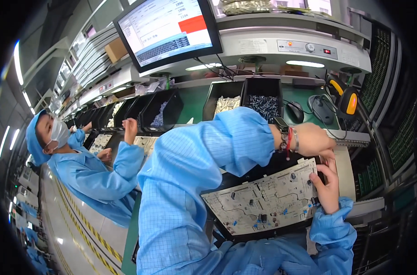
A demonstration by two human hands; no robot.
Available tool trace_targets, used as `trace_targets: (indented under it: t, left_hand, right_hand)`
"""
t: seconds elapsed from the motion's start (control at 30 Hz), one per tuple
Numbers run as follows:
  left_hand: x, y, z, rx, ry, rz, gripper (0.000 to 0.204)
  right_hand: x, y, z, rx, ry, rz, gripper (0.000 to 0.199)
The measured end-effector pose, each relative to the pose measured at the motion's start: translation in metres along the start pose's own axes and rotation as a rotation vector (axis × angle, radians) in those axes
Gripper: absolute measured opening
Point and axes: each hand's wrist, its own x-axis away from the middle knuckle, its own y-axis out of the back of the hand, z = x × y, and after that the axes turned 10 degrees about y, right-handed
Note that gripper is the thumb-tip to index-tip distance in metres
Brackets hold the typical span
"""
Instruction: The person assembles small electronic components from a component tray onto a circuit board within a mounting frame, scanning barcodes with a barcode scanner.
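A white printed circuit board (268, 197) lies tilted before me, dotted with black, blue and other small components. Across its far side stretches my left arm, with a watch and a red bracelet at the wrist. My left hand (313, 140) is just beyond the board's far right corner, fingers bent down and drawn together; what they hold, if anything, is hidden. At the board's right edge, my right hand (326, 183) grips it with the thumb on the top face. The right fingertips come close to the left ones.
Black bins of white parts (227, 104) and dark blue parts (263, 105) stand behind my left arm. A mouse (294, 111) and a yellow-black scanner (348, 101) sit at the back right. A monitor (167, 32) hangs above. At left, a co-worker (93, 169) works at the line.
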Motion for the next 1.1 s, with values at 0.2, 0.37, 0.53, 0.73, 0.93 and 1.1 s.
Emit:
trace_targets:
  t: [0.2, 0.37, 0.53, 0.73, 0.93, 1.1]
  left_hand:
    - [0.022, 0.034, 0.020, -0.027, 0.141, -0.052, 0.040]
    - [0.048, 0.060, 0.030, 0.055, 0.294, -0.015, 0.044]
    - [0.088, 0.082, 0.035, -0.162, 0.247, 0.154, 0.054]
    - [0.099, 0.095, 0.028, -0.346, 0.270, 0.348, 0.043]
    - [0.140, 0.100, 0.004, -0.242, 0.301, 0.053, 0.030]
    - [0.215, 0.131, -0.001, -0.036, 0.463, -0.319, 0.023]
  right_hand:
    - [-0.045, -0.013, 0.025, 0.190, 0.123, 0.118, 0.016]
    - [-0.075, -0.035, 0.058, 0.034, 0.114, 0.163, 0.016]
    - [-0.062, -0.014, 0.097, -0.236, 0.090, 0.191, 0.007]
    - [-0.030, 0.080, 0.055, -0.139, 0.153, -0.116, 0.032]
    - [0.013, 0.204, -0.018, -0.337, -0.005, -0.408, 0.047]
    - [0.051, 0.260, -0.070, -0.064, -0.005, -0.490, 0.043]
